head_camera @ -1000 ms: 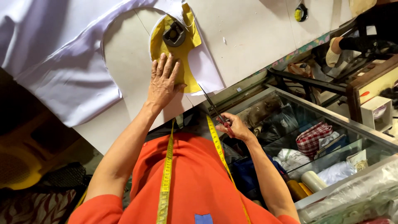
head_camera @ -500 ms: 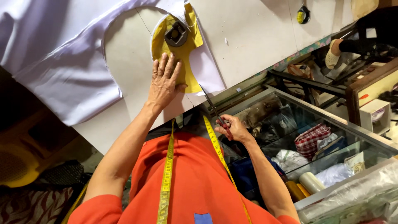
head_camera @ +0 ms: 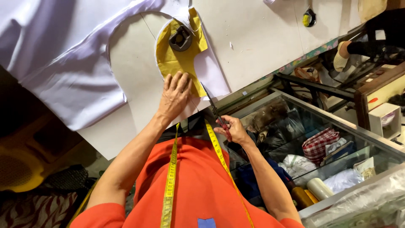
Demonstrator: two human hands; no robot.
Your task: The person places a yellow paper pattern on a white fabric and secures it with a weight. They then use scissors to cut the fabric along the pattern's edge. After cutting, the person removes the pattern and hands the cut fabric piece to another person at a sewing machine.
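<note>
- The big pale surface carries everything, with my white cloth spread over its left side.
- The yellow pattern piece lies on a white cutout, pinned by a dark weight.
- My left hand lies flat, fingers spread open, pressing the pattern's lower edge.
- My right hand has its fingers closed round the scissors, tips at the cutout's edge.
- Looks like I'm mid-cut along the outline; next snip needs cloth held taut.
</note>
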